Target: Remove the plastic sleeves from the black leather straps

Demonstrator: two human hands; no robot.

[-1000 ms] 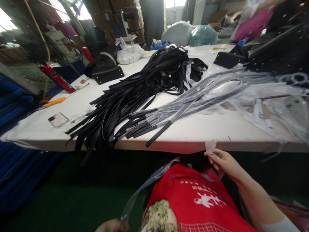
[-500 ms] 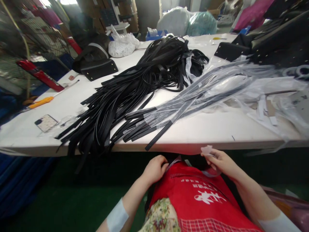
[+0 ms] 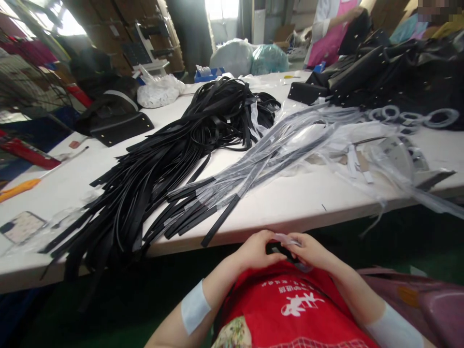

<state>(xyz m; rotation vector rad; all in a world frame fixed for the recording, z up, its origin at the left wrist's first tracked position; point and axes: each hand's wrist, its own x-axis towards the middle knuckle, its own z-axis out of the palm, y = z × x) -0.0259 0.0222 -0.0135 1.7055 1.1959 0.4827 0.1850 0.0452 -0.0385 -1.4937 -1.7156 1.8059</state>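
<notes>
My left hand (image 3: 255, 251) and my right hand (image 3: 310, 252) are close together at the table's front edge, just above the red apron (image 3: 282, 304). Between them is a piece of whitish, translucent plastic film (image 3: 285, 239), pinched by the fingers of both hands. Something dark shows in the gap under the film; whether it is a strap end or shadow I cannot tell. On the table beyond lies a bundle of film-wrapped straps (image 3: 250, 164), their black ends toward me. To its left spreads a big heap of bare black straps (image 3: 159, 164), some hanging over the edge.
Black bags (image 3: 391, 72) are piled at the right back, near a person's arm (image 3: 340, 19). Loose plastic wrapping (image 3: 384, 159) covers the right side of the white table (image 3: 282, 212). Left lie a phone (image 3: 23, 227), an orange-handled tool (image 3: 18, 189) and a black bag (image 3: 121, 128).
My right hand has moved left with the film, and my left hand has moved right to meet it. The view has shifted right, bringing another person's arm into sight.
</notes>
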